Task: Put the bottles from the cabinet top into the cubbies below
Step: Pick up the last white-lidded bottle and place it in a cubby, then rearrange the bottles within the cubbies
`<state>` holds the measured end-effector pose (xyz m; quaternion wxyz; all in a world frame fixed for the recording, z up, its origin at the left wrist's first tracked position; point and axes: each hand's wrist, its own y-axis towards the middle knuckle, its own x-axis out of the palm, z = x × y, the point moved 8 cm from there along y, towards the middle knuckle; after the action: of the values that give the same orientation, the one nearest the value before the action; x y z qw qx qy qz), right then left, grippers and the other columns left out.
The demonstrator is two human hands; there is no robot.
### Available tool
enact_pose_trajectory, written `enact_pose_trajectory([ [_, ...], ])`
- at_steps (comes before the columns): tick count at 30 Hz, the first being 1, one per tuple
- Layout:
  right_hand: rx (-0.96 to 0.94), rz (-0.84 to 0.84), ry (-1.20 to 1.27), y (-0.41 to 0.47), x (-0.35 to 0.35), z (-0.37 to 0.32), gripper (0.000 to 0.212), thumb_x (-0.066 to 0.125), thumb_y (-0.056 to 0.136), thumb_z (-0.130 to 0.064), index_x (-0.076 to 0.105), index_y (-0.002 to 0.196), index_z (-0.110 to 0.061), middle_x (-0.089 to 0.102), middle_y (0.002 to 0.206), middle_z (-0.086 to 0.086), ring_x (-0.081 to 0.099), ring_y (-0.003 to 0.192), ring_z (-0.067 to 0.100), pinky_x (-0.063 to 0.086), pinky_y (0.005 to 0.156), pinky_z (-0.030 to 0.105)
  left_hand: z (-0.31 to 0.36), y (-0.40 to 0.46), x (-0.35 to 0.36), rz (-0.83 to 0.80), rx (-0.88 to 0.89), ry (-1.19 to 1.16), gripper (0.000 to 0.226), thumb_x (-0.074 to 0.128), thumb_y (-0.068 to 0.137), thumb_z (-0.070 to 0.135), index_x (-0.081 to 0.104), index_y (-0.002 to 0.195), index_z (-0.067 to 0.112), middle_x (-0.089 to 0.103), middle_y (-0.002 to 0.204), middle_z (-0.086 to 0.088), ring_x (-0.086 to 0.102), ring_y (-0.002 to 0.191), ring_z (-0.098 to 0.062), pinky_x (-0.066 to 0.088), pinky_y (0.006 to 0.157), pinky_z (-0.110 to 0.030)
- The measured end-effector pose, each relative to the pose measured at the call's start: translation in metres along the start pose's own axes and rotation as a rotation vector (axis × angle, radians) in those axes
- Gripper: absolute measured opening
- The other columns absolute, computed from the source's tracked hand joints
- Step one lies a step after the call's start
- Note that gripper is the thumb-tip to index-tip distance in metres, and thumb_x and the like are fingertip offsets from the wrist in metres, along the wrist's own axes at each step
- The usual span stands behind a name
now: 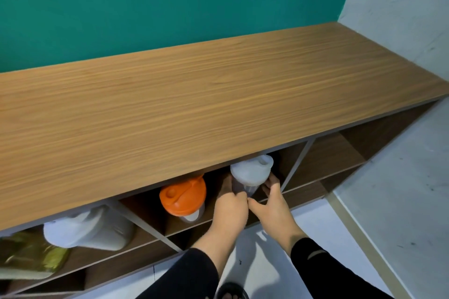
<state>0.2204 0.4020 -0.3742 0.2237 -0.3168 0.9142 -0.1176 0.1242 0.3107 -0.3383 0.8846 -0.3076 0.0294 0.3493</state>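
A clear shaker bottle with a white lid [251, 171] stands in the middle cubby, just under the wooden cabinet top [218, 94]. My left hand [229, 209] wraps its left side and my right hand [273, 204] wraps its right side, both low on the body. To its left in the same cubby stands a bottle with an orange lid [182, 195]. A white-lidded bottle [85, 229] sits in the left cubby. No bottle shows on the cabinet top.
A yellow-green packet [31, 253] lies at the far left of the left cubby. The right cubby [335, 158] shows bare shelf. A teal wall runs behind the cabinet and a white wall [401, 7] closes the right side. Pale floor lies below.
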Motion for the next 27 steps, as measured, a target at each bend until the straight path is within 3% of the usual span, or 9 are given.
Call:
enact_pose_trajectory([
  [4,-0.016,0.006,0.018,0.001,-0.002,-0.002,0.089,0.074,0.086,-0.017,0.018,0.155,-0.027,0.037,0.153,-0.003,0.036,0.136,0.012,0.035,0.106,0.029,-0.008,0.004,-0.008,0.093,-0.046,-0.053,0.027,0.048,0.099,0.007,0.063,0.121,0.004,0.062,0.098,-0.005,0.066,0.100,-0.034,0.053,0.088,-0.041],
  [7,-0.026,-0.030,0.018,0.005,0.002,-0.005,0.091,0.072,0.085,-0.014,0.016,0.156,-0.031,0.044,0.147,-0.004,0.040,0.138,0.016,0.039,0.111,0.035,-0.018,-0.007,-0.001,0.083,-0.125,-0.172,0.011,0.045,0.100,0.004,0.054,0.095,0.009,0.056,0.083,-0.004,0.052,0.069,-0.013,0.042,0.060,-0.025],
  [10,-0.020,-0.051,-0.023,0.005,0.007,-0.003,0.084,0.068,0.087,-0.015,0.020,0.155,-0.029,0.049,0.142,0.001,0.047,0.129,0.017,0.043,0.104,0.034,-0.020,-0.004,0.006,0.038,-0.122,-0.215,0.032,0.044,0.099,0.004,0.047,0.130,0.010,0.056,0.088,-0.003,0.048,0.069,-0.007,0.037,0.058,-0.021],
  [16,-0.009,-0.058,-0.012,0.003,0.004,0.001,0.083,0.068,0.090,-0.019,0.019,0.155,-0.031,0.044,0.145,-0.005,0.045,0.128,0.014,0.040,0.104,0.032,-0.018,0.009,0.008,-0.005,-0.088,-0.196,0.055,0.047,0.093,0.000,0.038,0.143,0.021,0.052,0.088,0.010,0.050,0.077,-0.005,0.043,0.067,-0.023],
  [18,-0.002,-0.070,-0.020,0.003,0.005,0.003,0.082,0.069,0.090,-0.021,0.019,0.155,-0.030,0.043,0.140,-0.010,0.043,0.129,0.013,0.038,0.103,0.030,-0.014,0.007,0.005,-0.019,-0.087,-0.210,0.043,0.048,0.094,0.002,0.045,0.131,0.023,0.050,0.086,0.012,0.048,0.076,-0.002,0.039,0.063,-0.020],
  [20,0.038,-0.085,-0.019,0.001,0.005,0.008,0.080,0.068,0.090,-0.027,0.021,0.155,-0.027,0.043,0.140,-0.008,0.042,0.134,0.017,0.039,0.109,0.037,-0.019,-0.002,0.000,-0.019,-0.149,-0.186,0.014,0.048,0.097,0.007,0.053,0.099,0.020,0.053,0.083,0.004,0.051,0.074,-0.008,0.041,0.065,-0.021],
  [21,0.072,-0.093,-0.036,0.002,0.005,0.015,0.076,0.067,0.091,-0.029,0.024,0.154,-0.022,0.046,0.143,-0.003,0.045,0.134,0.020,0.041,0.111,0.041,-0.025,-0.007,-0.004,-0.023,-0.165,-0.164,0.010,0.049,0.097,0.012,0.057,0.099,0.017,0.062,0.092,-0.006,0.060,0.083,-0.018,0.049,0.075,-0.026],
  [23,0.148,-0.152,-0.166,-0.003,0.007,0.026,0.064,0.062,0.094,-0.031,0.036,0.150,-0.012,0.058,0.138,0.007,0.055,0.126,0.021,0.046,0.108,0.043,-0.048,-0.016,-0.011,-0.037,-0.189,-0.133,0.033,0.050,0.095,0.017,0.059,0.127,0.010,0.065,0.122,-0.021,0.062,0.112,-0.034,0.048,0.102,-0.044],
  [27,0.189,-0.416,-0.379,-0.033,0.035,0.015,0.054,0.054,0.096,-0.038,0.048,0.146,-0.019,0.058,0.140,0.001,0.057,0.121,0.015,0.049,0.106,0.040,-0.097,-0.035,-0.053,0.077,-0.299,-0.235,0.021,0.050,0.099,0.013,0.060,0.118,0.016,0.066,0.092,-0.006,0.060,0.083,-0.020,0.049,0.085,-0.035],
])
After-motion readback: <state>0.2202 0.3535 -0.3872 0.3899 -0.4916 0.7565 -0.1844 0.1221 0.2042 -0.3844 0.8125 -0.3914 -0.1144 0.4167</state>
